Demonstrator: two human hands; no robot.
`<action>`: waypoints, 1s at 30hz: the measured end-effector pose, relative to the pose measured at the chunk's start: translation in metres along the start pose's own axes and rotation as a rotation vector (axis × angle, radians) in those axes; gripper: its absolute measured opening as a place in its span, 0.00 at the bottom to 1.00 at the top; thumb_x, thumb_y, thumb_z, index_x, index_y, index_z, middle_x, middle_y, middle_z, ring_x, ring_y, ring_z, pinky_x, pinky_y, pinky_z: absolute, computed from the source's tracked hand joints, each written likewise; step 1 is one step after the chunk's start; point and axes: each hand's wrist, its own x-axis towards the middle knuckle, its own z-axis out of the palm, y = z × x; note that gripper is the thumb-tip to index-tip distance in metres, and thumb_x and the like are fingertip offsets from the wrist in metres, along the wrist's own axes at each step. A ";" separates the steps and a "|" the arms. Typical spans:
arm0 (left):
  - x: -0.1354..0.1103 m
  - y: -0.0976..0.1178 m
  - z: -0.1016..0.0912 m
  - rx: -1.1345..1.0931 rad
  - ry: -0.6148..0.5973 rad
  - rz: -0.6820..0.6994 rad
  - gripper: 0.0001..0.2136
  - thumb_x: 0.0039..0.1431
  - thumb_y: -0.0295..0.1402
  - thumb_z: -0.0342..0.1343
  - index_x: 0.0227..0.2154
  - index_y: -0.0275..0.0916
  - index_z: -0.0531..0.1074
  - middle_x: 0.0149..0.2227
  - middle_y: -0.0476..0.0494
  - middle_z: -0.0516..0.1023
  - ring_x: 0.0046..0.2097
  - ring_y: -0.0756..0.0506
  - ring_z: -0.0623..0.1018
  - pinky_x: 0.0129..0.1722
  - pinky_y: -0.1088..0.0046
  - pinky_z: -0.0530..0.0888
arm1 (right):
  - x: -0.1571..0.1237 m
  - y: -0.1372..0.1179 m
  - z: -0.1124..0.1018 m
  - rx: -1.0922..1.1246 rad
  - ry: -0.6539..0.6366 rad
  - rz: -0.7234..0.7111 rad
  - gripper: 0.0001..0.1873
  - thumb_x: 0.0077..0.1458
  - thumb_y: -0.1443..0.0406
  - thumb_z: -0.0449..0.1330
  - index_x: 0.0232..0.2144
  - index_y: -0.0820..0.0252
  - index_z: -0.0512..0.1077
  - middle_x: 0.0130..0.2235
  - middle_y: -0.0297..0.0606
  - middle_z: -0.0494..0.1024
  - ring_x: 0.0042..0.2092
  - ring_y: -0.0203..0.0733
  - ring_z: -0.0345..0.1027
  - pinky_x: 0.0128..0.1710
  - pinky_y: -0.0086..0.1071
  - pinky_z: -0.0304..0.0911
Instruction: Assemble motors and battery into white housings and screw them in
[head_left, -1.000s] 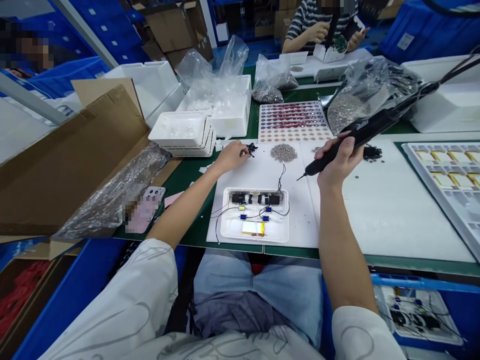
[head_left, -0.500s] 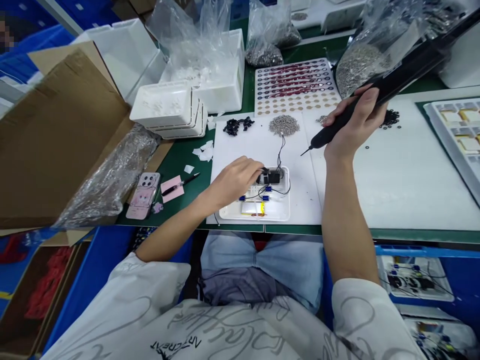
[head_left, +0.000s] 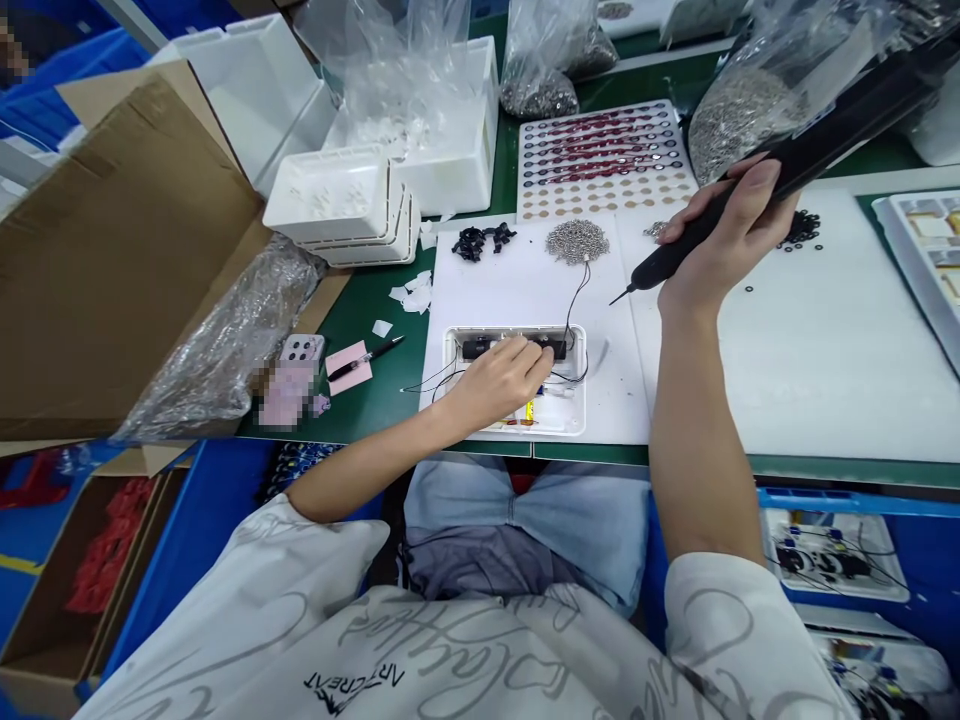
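Observation:
My right hand (head_left: 731,235) is wrapped round a black electric screwdriver (head_left: 832,135). Its thin bit points down and left, above the white sheet and apart from the housing. A shallow white plastic housing (head_left: 580,405) lies in front of me. My left hand (head_left: 504,380) reaches over it with curled fingers at the black parts along its far side; its fingertips are hidden. One black cylindrical part (head_left: 475,349) shows left of the fingers, and black wires (head_left: 577,300) run out past the far rim. My forearm and hand cover much of the housing's inside, where a yellow-edged battery (head_left: 529,412) partly shows.
Beyond the housing lie a pile of small screws (head_left: 576,241) and black clips (head_left: 470,244). Black rings (head_left: 804,228) lie at right, near a parts tray (head_left: 892,212). White trays (head_left: 330,195), a cardboard box (head_left: 112,270), a phone (head_left: 289,390) and a pen (head_left: 367,357) are at left.
My left hand has moved right across the housing, uncovering a black part on the left. Wires now stick out on the left side. The screwdriver stays raised in my right hand.

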 end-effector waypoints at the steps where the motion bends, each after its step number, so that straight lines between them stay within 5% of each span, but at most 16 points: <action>1: -0.002 0.000 -0.001 -0.027 -0.025 0.001 0.13 0.73 0.20 0.45 0.51 0.31 0.74 0.39 0.39 0.81 0.42 0.43 0.80 0.45 0.64 0.79 | 0.000 0.000 0.000 0.001 0.000 -0.004 0.31 0.60 0.31 0.51 0.40 0.49 0.55 0.28 0.28 0.58 0.23 0.30 0.55 0.21 0.37 0.56; 5: -0.007 -0.004 -0.002 -0.034 -0.015 -0.013 0.15 0.73 0.19 0.46 0.54 0.32 0.73 0.40 0.39 0.80 0.42 0.44 0.79 0.46 0.65 0.79 | 0.000 0.002 -0.001 0.047 -0.005 -0.035 0.31 0.62 0.32 0.53 0.39 0.49 0.56 0.28 0.27 0.58 0.22 0.30 0.53 0.20 0.37 0.55; 9: -0.006 -0.005 0.000 0.021 0.046 -0.141 0.11 0.76 0.30 0.50 0.50 0.34 0.76 0.38 0.39 0.80 0.41 0.42 0.78 0.40 0.63 0.74 | 0.002 0.007 -0.002 0.093 -0.021 -0.065 0.27 0.65 0.36 0.55 0.40 0.51 0.58 0.27 0.26 0.58 0.21 0.28 0.54 0.19 0.34 0.53; 21: -0.001 -0.002 0.012 -0.006 0.069 -0.219 0.10 0.76 0.34 0.53 0.45 0.38 0.78 0.38 0.44 0.80 0.41 0.43 0.76 0.41 0.64 0.66 | 0.014 0.031 -0.003 0.145 0.069 -0.040 0.15 0.77 0.54 0.39 0.41 0.55 0.57 0.28 0.26 0.55 0.22 0.26 0.57 0.18 0.28 0.52; 30: 0.006 0.004 0.006 -0.067 -0.065 -0.312 0.13 0.77 0.37 0.50 0.45 0.39 0.80 0.40 0.41 0.80 0.43 0.41 0.77 0.42 0.62 0.66 | 0.012 0.021 -0.002 0.132 0.060 -0.018 0.15 0.77 0.59 0.36 0.40 0.55 0.57 0.26 0.25 0.56 0.20 0.27 0.57 0.17 0.29 0.51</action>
